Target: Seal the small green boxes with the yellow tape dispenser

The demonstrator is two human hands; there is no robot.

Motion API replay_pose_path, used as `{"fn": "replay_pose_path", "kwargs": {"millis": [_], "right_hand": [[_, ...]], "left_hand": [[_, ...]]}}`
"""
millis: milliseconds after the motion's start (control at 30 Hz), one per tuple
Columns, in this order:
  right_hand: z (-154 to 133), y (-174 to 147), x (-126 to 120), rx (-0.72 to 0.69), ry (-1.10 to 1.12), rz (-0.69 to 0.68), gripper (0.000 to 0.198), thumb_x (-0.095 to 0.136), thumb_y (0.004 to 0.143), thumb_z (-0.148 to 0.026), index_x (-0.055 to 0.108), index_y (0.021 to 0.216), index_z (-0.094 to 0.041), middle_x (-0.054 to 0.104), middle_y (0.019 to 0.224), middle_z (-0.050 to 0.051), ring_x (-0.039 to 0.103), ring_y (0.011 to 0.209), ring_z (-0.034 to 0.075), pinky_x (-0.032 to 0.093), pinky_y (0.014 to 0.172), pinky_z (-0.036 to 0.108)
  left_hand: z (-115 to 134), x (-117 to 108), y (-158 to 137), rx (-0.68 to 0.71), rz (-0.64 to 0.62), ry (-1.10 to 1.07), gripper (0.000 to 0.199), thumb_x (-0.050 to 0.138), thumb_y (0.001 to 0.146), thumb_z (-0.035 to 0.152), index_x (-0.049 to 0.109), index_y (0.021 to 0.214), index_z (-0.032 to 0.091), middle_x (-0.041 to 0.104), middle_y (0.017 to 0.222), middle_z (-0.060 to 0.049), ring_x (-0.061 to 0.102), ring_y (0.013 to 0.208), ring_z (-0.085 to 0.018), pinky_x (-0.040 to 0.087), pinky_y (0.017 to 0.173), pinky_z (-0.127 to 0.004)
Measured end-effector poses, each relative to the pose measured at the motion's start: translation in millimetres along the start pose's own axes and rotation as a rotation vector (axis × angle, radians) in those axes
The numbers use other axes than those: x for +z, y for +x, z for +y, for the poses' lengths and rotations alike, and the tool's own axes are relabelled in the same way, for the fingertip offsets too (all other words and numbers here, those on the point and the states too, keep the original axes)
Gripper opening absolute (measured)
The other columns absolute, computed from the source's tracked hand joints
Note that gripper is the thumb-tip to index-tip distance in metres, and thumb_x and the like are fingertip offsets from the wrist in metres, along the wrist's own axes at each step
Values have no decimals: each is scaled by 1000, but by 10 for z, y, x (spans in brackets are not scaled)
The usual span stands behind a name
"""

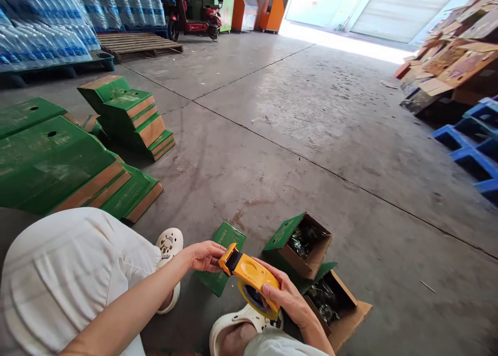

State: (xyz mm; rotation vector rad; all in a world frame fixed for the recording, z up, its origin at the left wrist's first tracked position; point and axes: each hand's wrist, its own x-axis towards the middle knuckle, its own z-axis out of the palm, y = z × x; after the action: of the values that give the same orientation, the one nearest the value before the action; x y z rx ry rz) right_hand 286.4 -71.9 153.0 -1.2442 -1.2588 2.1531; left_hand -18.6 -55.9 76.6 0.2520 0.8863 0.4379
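My right hand [286,292] is wrapped round the rear of a yellow tape dispenser [251,272], with a roll of tape [252,297] on its underside. At the dispenser's front end, my left hand [206,256] has its fingers bent and closed on the cutter head; whether they also pinch the tape's end is hidden. Below both hands a small closed green box [215,281] lies on the floor. To the right stand two open green cartons, an upper one [280,236] and a lower one [352,288], both holding dark items in clear plastic.
Stacked green cartons [50,159] lie at left, with a smaller stack [128,107] behind. Wrapped water bottles [42,39], a wooden pallet [140,42] and a red scooter [198,24] stand farther back. Flattened cardboard [459,65] and blue pallets [474,148] line the right.
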Motion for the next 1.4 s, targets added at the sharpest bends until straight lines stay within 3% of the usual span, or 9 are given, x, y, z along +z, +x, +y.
{"fn": "replay_pose_path", "kwargs": {"millis": [133,233,433,567,933,1133,1200,1300,1400], "right_hand": [[-133,-28,107,66,-149,-8,107,86,64,-75,62,153,-20,76,129,14,68,124,39,56,104,46],[-180,-5,197,57,-194,-25,105,84,66,-75,62,154,-22,75,134,13,66,127,39,54,108,46],[-142,-131,24,55,-250,-60,97,84,73,-66,60,156,-22,74,135,11,69,112,34,58,93,41],[-147,-314,-177,101,-312,-20,90,83,77,-57,60,157,-22,77,124,10,71,97,30,58,83,37],[-185,-244,-131,131,-386,21,87,80,76,-58,64,153,-21,79,118,9,70,96,31,58,80,36],[-117,-175,-182,121,-374,5,84,78,76,-53,64,153,-21,78,118,8,70,100,32,58,83,37],[-120,-117,-164,143,-414,15,82,77,75,-49,66,151,-23,79,115,6,70,99,32,57,81,36],[-125,-31,-128,158,-509,28,79,76,73,-45,68,149,-23,79,109,5,69,92,30,55,76,35],[-108,13,-110,121,-568,55,76,76,73,-45,71,145,-22,80,108,6,69,91,30,54,75,35]], "left_hand": [[-113,-7,92,62,122,201,48,102,48,33,82,89,15,79,81,-3,72,69,-15,59,71,-27],[-141,-65,143,146,165,336,45,98,52,39,83,88,16,80,81,-3,71,69,-16,59,70,-28],[217,-544,66,256,420,381,43,97,48,26,78,83,14,77,73,-3,73,68,-19,60,71,-32],[328,-822,34,321,497,385,38,95,54,24,73,84,14,74,70,-1,73,68,-17,59,72,-31],[137,-874,99,369,528,446,39,90,63,27,72,96,15,79,79,-5,80,78,-22,57,69,-28],[-17,-861,295,387,616,492,39,81,72,21,72,109,12,79,74,-4,79,75,-21,59,79,-31],[-132,-810,402,399,665,499,53,76,78,20,67,129,10,81,81,-5,80,83,-22,59,86,-33],[-311,-730,527,411,797,554,76,70,86,21,46,157,11,83,105,-10,78,109,-23,56,101,-35],[-419,-701,554,364,1017,738,84,70,86,20,39,163,12,72,138,-18,64,137,-27,48,115,-39]]}}
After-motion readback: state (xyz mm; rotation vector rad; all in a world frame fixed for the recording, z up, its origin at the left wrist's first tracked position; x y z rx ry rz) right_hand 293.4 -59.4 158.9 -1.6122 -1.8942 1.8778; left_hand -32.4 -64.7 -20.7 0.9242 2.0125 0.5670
